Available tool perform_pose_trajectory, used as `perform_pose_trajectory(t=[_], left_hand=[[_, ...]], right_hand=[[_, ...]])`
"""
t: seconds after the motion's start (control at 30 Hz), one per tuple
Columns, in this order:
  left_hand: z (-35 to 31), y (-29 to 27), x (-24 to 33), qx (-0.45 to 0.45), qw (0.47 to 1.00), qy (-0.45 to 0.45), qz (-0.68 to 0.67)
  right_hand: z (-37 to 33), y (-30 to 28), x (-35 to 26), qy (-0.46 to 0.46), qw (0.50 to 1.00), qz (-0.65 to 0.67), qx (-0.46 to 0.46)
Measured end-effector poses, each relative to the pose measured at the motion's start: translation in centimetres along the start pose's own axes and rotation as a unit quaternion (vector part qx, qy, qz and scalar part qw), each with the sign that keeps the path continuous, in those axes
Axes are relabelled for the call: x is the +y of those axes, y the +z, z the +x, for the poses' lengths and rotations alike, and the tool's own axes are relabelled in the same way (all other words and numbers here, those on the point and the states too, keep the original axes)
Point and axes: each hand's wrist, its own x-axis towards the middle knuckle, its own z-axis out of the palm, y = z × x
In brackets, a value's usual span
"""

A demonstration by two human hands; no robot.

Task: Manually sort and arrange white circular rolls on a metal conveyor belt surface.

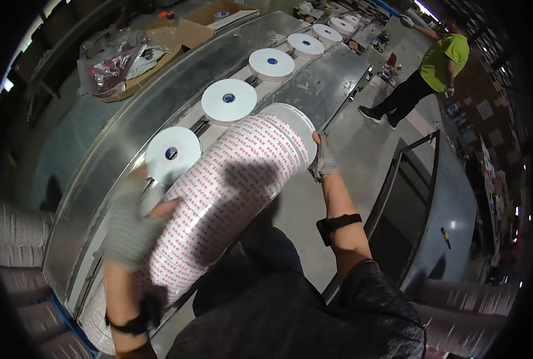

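Observation:
A long row of tape rolls [218, 179], white with red print, lies side by side along the near edge of the metal bench. At its far right end my right hand [325, 160], in a grey fingerless glove, grips the last roll, thumb on its rim. My left hand [127, 224], gloved alike and blurred by motion, is over the row's near left part with thumb and fingers apart. Just beyond it a white tape roll [187, 157] with a blue-labelled core lies flat. Another flat roll [242, 90] follows it. Whether my left fingers touch anything is unclear.
More flat rolls [271, 73] run in a line along the metal bench [314, 81]. Cardboard and plastic wrap [123, 63] lie beyond it. A person in a yellow-green shirt [444, 63] stands at far right. A metal-topped table [448, 203] is to my right.

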Motion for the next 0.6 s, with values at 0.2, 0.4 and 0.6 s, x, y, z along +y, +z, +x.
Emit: perform_pose_trajectory(t=[0.2,0.4,0.6], left_hand=[[10.4,14.5,8.2,0.000,0.970,0.126,0.207],[14.2,14.4,8.8,-0.090,0.990,0.045,0.101],[14.3,14.6,7.9,-0.048,0.987,0.057,0.146]], right_hand=[[-1.6,0.6,0.4,0.020,0.981,-0.094,-0.170],[-0.8,4.0,-2.8,-0.032,0.933,-0.177,-0.312],[0.7,5.2,-4.0,-0.021,0.893,-0.300,-0.336]])
